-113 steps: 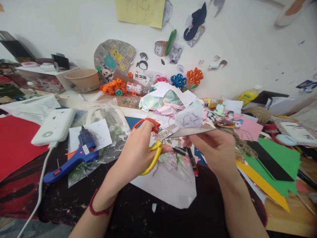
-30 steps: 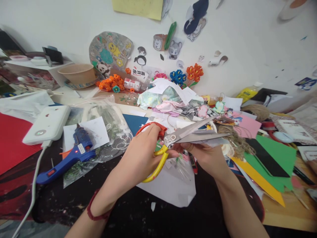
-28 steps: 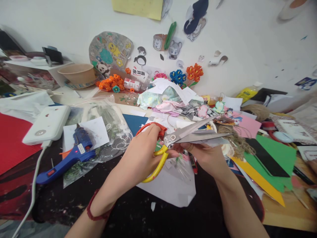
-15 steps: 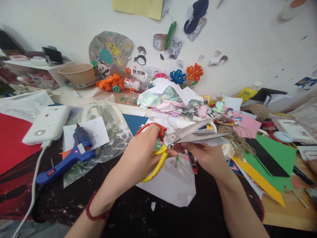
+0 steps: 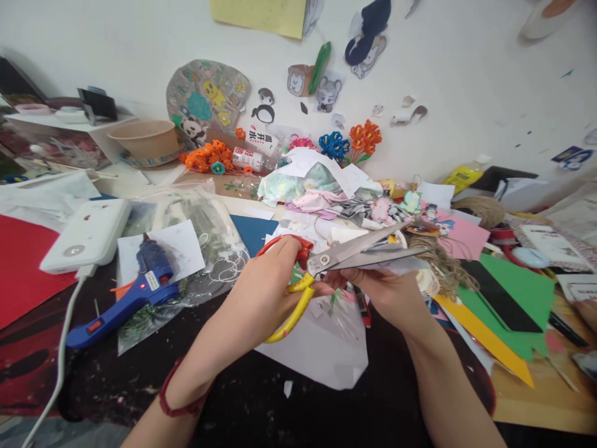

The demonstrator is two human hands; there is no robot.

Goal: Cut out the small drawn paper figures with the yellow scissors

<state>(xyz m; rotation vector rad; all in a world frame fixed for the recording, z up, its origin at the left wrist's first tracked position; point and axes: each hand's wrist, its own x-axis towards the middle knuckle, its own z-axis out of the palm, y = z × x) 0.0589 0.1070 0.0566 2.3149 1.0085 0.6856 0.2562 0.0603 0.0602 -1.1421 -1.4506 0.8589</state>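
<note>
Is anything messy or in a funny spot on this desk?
Yes. Small white paper scraps lie loose on the dark table, and the blue glue gun lies on its side across a plastic bag.

A craft workroom: glue gun (image 5: 135,292), coloured paper sheets (image 5: 522,298), paper cut-outs (image 5: 326,90) on the wall

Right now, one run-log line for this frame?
left hand: grips scissors | blades: slightly open | right hand: holds paper piece at blades | glue gun: on table
</note>
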